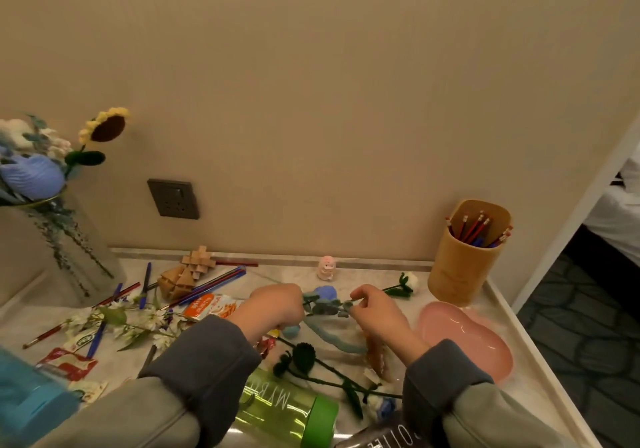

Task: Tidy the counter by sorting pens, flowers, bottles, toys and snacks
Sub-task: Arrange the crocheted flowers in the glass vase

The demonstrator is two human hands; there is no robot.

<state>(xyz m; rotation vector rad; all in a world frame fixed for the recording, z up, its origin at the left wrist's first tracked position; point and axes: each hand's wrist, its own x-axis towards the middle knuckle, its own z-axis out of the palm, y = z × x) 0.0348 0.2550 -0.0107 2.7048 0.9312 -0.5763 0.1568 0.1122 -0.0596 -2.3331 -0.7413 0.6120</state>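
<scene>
**Item:** blue crocheted flower (pixel 325 294), grey-green yarn leaves, held just above the middle of the counter (pixel 526 399), in front of the pink toy figure (pixel 326 267).

**Hold:** 2 hands. The left hand (pixel 277 307) is curled into a fist round the stem end. The right hand (pixel 375 312) pinches the leafy end between thumb and fingertips. Which fingers touch the yarn cannot be told.

**Handling (judged):** very light, soft and not fragile. The stem is probably wired, so it bends and keeps its bend. The yarn is grippy, not slippery. It is best taken by the stem below the head, since the leaves could snag.

**Destination (judged):** the glass vase (pixel 69 250) at far left, which already holds flowers, including a crocheted sunflower (pixel 107 127).

**Route and edges:**
- Going left, the path crosses a snack packet (pixel 214 305), a white blossom spray (pixel 128 319) and loose pens (pixel 214 283), so carry the flower high.
- The green bottle (pixel 287 409) and the dark crocheted stems (pixel 311 361) lie near the sleeves.
- The pink dish (pixel 464 337) and the pen cup (pixel 464 260) sit at right, near the counter's open edge.
- The wall closes the back.
</scene>
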